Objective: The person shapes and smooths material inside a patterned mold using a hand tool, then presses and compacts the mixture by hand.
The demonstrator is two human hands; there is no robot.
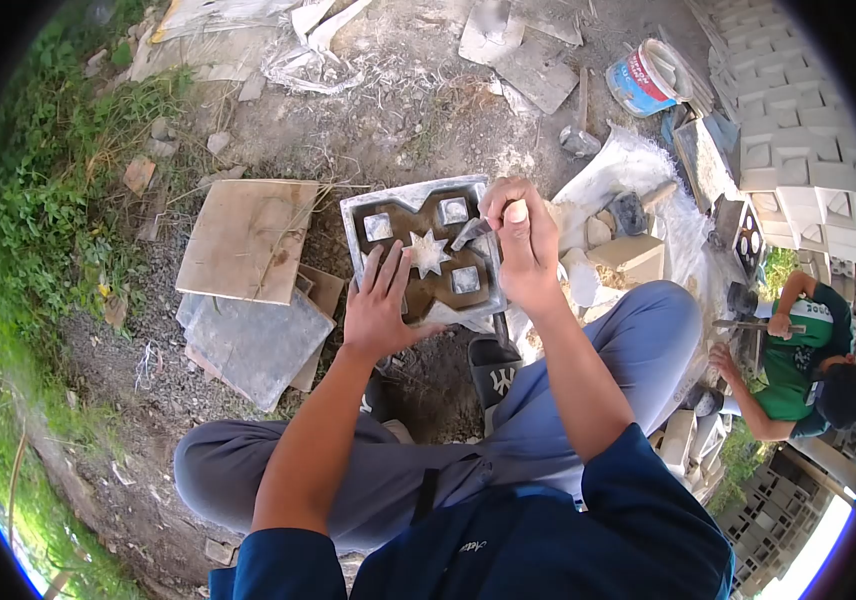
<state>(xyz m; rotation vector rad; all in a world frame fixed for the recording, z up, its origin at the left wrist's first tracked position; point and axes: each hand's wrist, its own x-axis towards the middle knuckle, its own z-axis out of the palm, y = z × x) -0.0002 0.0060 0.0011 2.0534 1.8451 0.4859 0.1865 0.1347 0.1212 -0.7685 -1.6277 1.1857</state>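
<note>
A square grey mould (353, 215) lies on the ground between my feet. A pale star-shaped block (430, 254) stands at its centre, with small square blocks (452, 211) around it and brown surfaces between them. My left hand (381, 305) rests on the mould's near left part, palm down, fingers stretched out by the star. Over the right side of the mould, my right hand (523, 245) is closed round the pale-ended handle of a small trowel (472, 234). Its grey blade points left into the mould; whether the tip touches is unclear.
Flat boards (248, 240) are stacked at the left, beside green plants (58, 200). A white sack (638, 165) with rubble lies at the right, below a paint bucket (643, 80). Another person (803, 350) works at far right, near stacked pale blocks (798, 120).
</note>
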